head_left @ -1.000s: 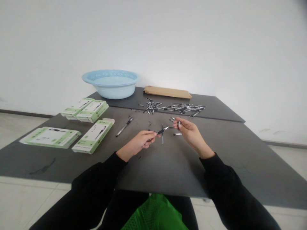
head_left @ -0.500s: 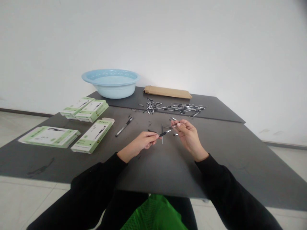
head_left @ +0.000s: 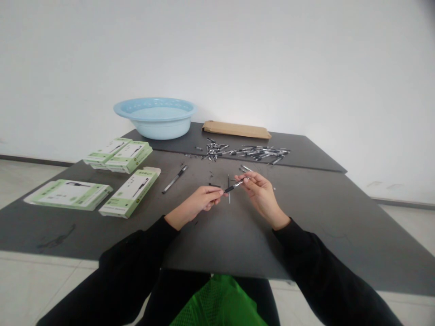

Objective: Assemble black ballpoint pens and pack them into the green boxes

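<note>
My left hand (head_left: 200, 201) grips the rear of a black pen (head_left: 234, 185) that points up and to the right. My right hand (head_left: 260, 192) meets the pen's silver tip with its fingertips pinched on it or on a small part there. Both hands hover just above the dark grey table (head_left: 238, 226). A thin refill (head_left: 229, 183) and a few small pen parts lie on the table right behind the hands. A whole pen (head_left: 174, 179) lies to the left of them.
A heap of pen parts (head_left: 248, 153) lies further back. A light blue basin (head_left: 154, 117) and a brown envelope (head_left: 236, 130) stand at the far edge. Several green and white boxes (head_left: 129, 192) lie at the left. Something green (head_left: 220, 303) rests on my lap.
My right hand has moved left and down from near the loose parts, bringing its fingertips up against the tip of the pen in my left hand. The left hand barely moved.
</note>
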{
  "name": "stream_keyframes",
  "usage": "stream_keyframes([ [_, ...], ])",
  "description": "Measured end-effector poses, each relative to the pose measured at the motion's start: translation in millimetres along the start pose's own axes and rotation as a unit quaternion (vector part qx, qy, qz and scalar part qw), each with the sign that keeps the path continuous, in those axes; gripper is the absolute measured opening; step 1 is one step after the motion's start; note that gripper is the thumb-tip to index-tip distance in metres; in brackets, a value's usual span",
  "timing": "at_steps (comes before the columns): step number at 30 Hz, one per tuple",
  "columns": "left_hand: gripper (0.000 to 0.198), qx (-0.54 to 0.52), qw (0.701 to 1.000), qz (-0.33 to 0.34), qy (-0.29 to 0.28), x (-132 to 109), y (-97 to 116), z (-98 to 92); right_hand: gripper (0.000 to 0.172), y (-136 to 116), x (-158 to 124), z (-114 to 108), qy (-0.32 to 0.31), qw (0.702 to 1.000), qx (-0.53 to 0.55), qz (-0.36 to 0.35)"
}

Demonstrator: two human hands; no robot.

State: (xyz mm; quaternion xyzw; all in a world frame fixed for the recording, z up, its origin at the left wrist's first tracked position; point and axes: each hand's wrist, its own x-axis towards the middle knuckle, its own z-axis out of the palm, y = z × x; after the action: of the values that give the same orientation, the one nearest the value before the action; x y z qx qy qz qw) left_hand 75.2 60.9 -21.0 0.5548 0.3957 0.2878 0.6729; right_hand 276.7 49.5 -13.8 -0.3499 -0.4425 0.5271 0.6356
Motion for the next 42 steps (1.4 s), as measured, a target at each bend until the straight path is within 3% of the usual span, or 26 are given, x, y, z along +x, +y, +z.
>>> stream_keyframes([
  [11,0.041,0.011,1.0,0.024,0.016,1,-3,-5.1,0.032,16,-2,-2,-0.068,0.994,-0.084,0.013],
  [17,0.038,0.023,0.999,0.042,-0.009,-3,-3,-10.3,0.029,4,-9,10,-0.08,0.989,-0.124,-0.01],
  [22,0.036,0.129,0.985,0.109,0.028,-3,15,-11.2,0.032,-5,-10,18,-0.071,0.99,-0.116,-0.046],
  [24,0.034,0.221,0.959,0.142,0.106,-5,21,-21.4,0.039,-1,-6,12,-0.049,0.99,-0.121,-0.057],
  [26,0.032,0.311,0.912,0.144,0.224,-9,24,-40.9,0.038,5,-1,2,-0.023,0.984,-0.163,-0.069],
  [28,0.032,0.394,0.858,0.091,0.318,-16,23,-65.9,0.025,9,4,-8,-0.008,0.968,-0.238,-0.081],
  [31,0.034,0.489,0.771,0.027,0.407,-25,22,-98.9,0.016,11,4,-15,-0.021,0.938,-0.327,-0.111],
  [34,0.039,0.584,0.696,-0.011,0.418,-25,20,-113.6,0.023,10,0,-12,-0.077,0.915,-0.366,-0.15],
  [37,0.041,0.655,0.625,-0.043,0.423,-16,13,-113.7,0.028,13,-5,-6,-0.125,0.894,-0.4,-0.158],
  [42,0.039,0.693,0.584,-0.066,0.416,-5,-6,-104.1,0.03,20,-6,-6,-0.162,0.867,-0.446,-0.152],
])
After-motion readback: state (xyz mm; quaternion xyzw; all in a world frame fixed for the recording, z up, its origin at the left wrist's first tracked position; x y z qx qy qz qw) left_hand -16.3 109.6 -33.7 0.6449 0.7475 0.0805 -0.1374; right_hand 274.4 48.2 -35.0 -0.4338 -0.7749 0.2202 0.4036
